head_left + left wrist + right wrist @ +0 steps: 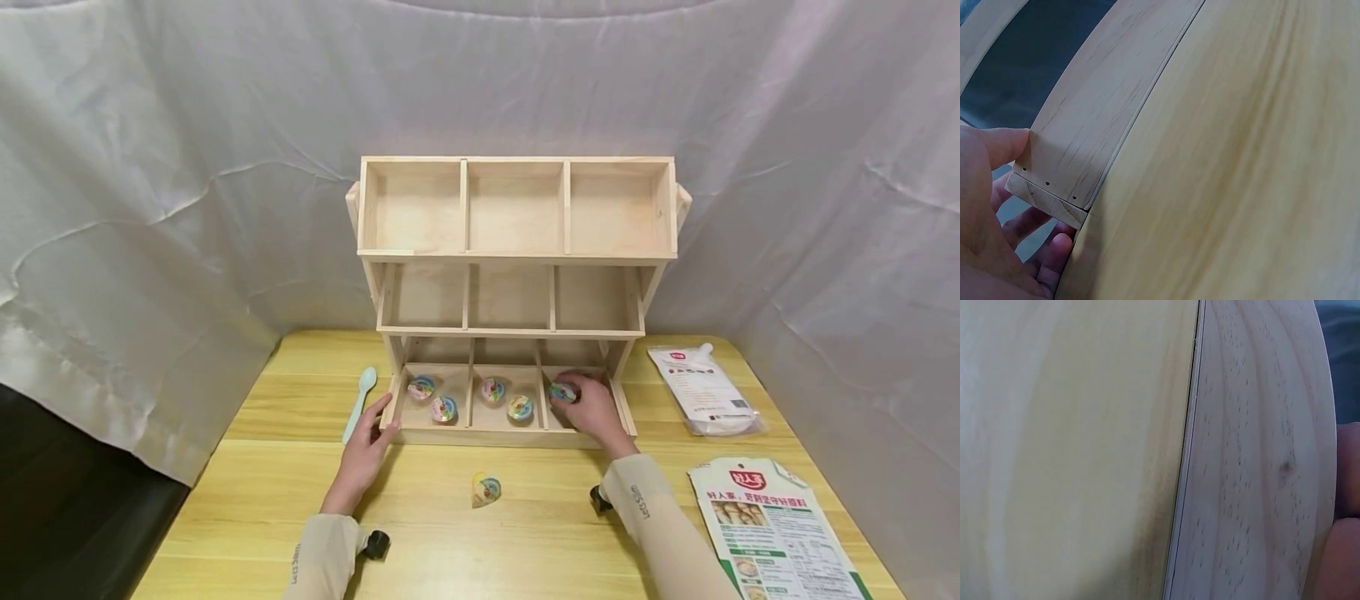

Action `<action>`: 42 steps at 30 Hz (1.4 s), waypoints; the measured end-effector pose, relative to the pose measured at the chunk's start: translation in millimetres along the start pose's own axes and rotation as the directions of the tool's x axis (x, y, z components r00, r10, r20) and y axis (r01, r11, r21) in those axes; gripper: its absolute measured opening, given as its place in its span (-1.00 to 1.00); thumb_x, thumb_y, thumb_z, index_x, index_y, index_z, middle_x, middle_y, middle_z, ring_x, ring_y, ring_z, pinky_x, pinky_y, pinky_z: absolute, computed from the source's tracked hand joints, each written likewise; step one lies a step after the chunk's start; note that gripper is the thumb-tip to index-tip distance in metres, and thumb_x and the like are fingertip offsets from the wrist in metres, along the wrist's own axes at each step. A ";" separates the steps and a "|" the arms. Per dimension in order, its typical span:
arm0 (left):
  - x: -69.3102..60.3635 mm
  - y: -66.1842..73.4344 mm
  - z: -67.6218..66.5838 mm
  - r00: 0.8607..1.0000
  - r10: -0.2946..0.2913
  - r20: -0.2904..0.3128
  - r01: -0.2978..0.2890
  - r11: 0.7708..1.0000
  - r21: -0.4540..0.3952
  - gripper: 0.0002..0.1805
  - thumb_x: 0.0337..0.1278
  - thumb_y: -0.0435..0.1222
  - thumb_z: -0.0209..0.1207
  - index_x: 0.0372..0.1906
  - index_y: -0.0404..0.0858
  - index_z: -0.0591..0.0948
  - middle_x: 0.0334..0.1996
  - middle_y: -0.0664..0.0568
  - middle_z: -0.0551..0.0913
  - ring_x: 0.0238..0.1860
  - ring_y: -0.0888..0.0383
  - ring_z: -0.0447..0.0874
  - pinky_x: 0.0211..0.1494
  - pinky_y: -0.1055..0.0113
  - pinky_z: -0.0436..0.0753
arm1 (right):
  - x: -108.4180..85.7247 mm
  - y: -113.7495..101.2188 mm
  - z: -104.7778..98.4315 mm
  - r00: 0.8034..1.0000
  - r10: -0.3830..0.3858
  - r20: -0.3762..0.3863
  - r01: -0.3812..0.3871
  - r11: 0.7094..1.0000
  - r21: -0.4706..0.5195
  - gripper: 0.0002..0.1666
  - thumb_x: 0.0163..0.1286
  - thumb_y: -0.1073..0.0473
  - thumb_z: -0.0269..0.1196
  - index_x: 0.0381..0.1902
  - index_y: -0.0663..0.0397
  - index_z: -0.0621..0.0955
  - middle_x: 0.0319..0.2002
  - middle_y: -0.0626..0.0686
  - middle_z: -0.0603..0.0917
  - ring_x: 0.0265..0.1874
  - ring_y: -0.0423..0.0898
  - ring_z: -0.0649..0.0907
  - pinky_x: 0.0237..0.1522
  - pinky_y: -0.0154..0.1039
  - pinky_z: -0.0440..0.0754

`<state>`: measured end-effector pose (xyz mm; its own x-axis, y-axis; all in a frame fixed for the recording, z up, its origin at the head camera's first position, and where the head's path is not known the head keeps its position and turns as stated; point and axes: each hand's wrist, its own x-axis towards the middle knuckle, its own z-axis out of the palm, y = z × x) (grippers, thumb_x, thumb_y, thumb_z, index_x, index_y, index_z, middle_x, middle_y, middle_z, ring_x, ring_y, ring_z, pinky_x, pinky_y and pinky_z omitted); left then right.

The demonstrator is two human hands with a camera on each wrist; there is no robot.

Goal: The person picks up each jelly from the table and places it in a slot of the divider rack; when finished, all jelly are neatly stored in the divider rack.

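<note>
A three-tier wooden storage rack (pixel 517 437) stands on the table, each tier split into three compartments. My left hand (pixel 366 450) holds the bottom tier's front left corner; the left wrist view shows the thumb (pixel 1007 145) at the front board's upper edge and fingers around the end. My right hand (pixel 592 408) grips a small jelly cup (pixel 562 392) inside the bottom right compartment. Two jelly cups (pixel 444 408) sit in the bottom left compartment and two more (pixel 520 407) in the bottom middle one. Another jelly cup (pixel 487 489) lies on the table before the rack.
Left of the rack lies a pale green spoon (pixel 360 404). A white packet (pixel 705 387) and a larger printed bag (pixel 776 525) lie on the right of the wooden table (pixel 525 550). Grey cloth (pixel 517 83) hangs behind and at both sides.
</note>
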<state>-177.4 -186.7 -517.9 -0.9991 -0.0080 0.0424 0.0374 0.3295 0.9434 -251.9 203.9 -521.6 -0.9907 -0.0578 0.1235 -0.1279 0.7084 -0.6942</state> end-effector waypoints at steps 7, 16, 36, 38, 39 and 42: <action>-0.7 0.8 0.0 1.000 -0.004 0.003 0.004 1.000 -0.003 -0.38 0.55 -0.33 0.11 0.59 -0.29 0.27 0.44 -0.40 0.39 0.14 -0.17 0.58 0.04 0.36 0.55 | -1.0 0.9 -1.0 1.000 -0.011 -0.010 0.011 1.000 0.008 -0.46 0.36 0.16 0.43 0.25 0.22 0.63 -0.02 0.26 0.73 -0.26 0.04 0.65 -0.25 -0.11 0.60; -0.7 1.4 0.3 1.000 -0.005 0.003 0.005 1.000 -0.010 -0.38 0.54 -0.34 0.11 0.58 -0.30 0.27 0.41 -0.42 0.41 0.12 -0.16 0.58 0.03 0.36 0.55 | -6.4 -9.3 -6.5 0.991 -0.057 -0.121 0.064 0.996 0.055 -0.53 0.34 0.21 0.44 0.18 0.24 0.67 0.11 0.31 0.69 0.10 0.27 0.61 0.19 0.21 0.54; -1.4 2.0 0.2 1.000 -0.006 0.006 0.006 1.000 0.003 -0.38 0.55 -0.34 0.10 0.58 -0.31 0.27 0.42 -0.41 0.41 0.16 -0.18 0.58 0.05 0.38 0.54 | -55.7 -70.5 12.3 0.975 -0.221 0.003 0.215 0.951 0.221 -0.54 0.32 0.30 0.44 0.17 0.17 0.67 0.08 0.22 0.68 0.06 0.21 0.66 0.15 0.19 0.63; 0.4 -1.5 0.8 1.000 -0.003 0.003 0.003 1.000 0.002 -0.38 0.54 -0.35 0.10 0.58 -0.31 0.27 0.41 -0.41 0.41 0.15 -0.19 0.58 0.05 0.37 0.55 | -60.9 -75.8 16.6 0.969 -0.244 0.025 0.231 0.941 0.246 -0.56 0.31 0.31 0.44 0.16 0.13 0.69 0.06 0.18 0.69 0.04 0.21 0.68 0.13 0.17 0.64; 2.4 -5.7 1.5 1.000 -0.004 0.001 0.004 1.000 0.002 -0.38 0.55 -0.35 0.10 0.59 -0.31 0.27 0.42 -0.40 0.40 0.15 -0.19 0.58 0.05 0.37 0.54 | -63.6 -78.3 18.6 0.968 -0.250 0.038 0.232 0.939 0.254 -0.56 0.31 0.31 0.44 0.15 0.10 0.70 0.06 0.15 0.70 0.03 0.21 0.69 0.13 0.16 0.65; 8.5 -22.1 4.0 1.000 -0.003 -0.011 0.003 1.000 -0.001 -0.38 0.55 -0.32 0.11 0.60 -0.25 0.27 0.43 -0.37 0.40 0.15 -0.17 0.57 0.06 0.36 0.54 | -71.1 -84.5 24.9 0.958 -0.274 0.085 0.247 0.938 0.244 -0.56 0.31 0.29 0.45 0.15 0.06 0.70 0.05 0.08 0.70 0.03 0.16 0.69 0.14 0.07 0.66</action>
<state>-186.8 -190.3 -539.7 -0.9989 -0.0190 0.0427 0.0342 0.3281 0.9440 -171.8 130.6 -489.4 -0.9179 -0.3095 0.2484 -0.3761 0.4784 -0.7935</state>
